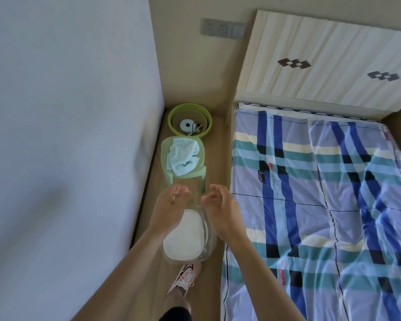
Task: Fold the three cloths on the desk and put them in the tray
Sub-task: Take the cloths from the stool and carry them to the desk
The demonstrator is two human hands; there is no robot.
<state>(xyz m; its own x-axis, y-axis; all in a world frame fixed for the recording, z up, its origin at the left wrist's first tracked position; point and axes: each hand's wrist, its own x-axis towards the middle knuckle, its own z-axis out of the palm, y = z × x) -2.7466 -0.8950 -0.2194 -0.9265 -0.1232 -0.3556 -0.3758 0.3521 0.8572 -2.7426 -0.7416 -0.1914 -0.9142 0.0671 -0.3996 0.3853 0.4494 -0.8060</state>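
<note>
Reaching forward at the centre of the frame, the left hand (171, 200) and the right hand (220, 200) are both empty, fingers loosely spread, gripping nothing. Below them, in the lower centre, sits a clear tray (210, 230) holding a white folded cloth (184, 235); whether more than one cloth is stacked there cannot be told. Above the hands, a light blue cloth (183, 158) lies crumpled and unfolded on a small green stool (171, 174). Further up stands a green basin (190, 120) containing small items. A bed (322, 205) with a plaid sheet fills the right side of the frame.

Progress estimate: at least one cloth is folded and stored. The blue cloth remains to be folded and placed. The hands appear positioned to collect it next. A third cloth is not separately visible.
</note>
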